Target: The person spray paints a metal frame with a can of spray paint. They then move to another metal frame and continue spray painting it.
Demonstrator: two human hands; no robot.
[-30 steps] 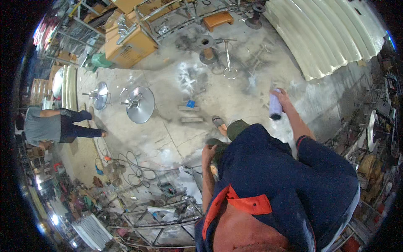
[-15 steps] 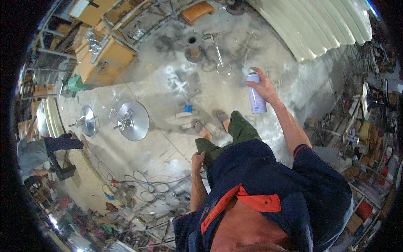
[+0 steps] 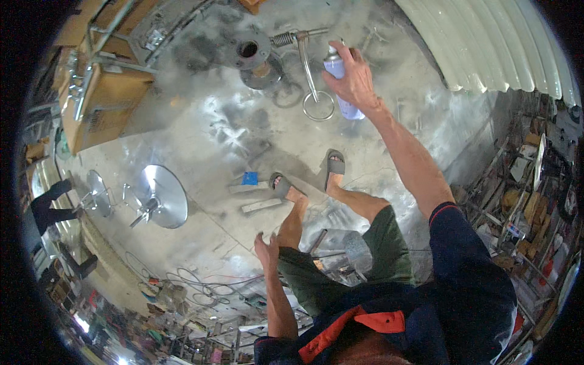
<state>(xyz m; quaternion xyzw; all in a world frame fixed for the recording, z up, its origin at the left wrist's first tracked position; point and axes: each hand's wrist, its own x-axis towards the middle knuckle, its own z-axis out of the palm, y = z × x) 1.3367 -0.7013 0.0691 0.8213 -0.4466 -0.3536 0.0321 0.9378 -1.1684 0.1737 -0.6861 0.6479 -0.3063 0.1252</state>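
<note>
My right hand is wrapped round a lavender spray can, with a finger at the can's top. Beyond my feet, just left of the can, is a metal piece with a ring at one end and a coiled section at the other. Left of that piece stands a flanged metal stand with a round hole on top. My left hand hangs beside my left knee, empty, its fingers apart.
Two shiny metal discs with stems lie at left, near another person's dark-clad legs. Cardboard boxes stand far left. Ribbed pale panels fill the far right. Cables and cluttered racks line the near left and right sides.
My right hand has moved forward and left with the spray can, closer to the ringed metal piece. My left hand has come away from my shorts and its fingers have spread.
</note>
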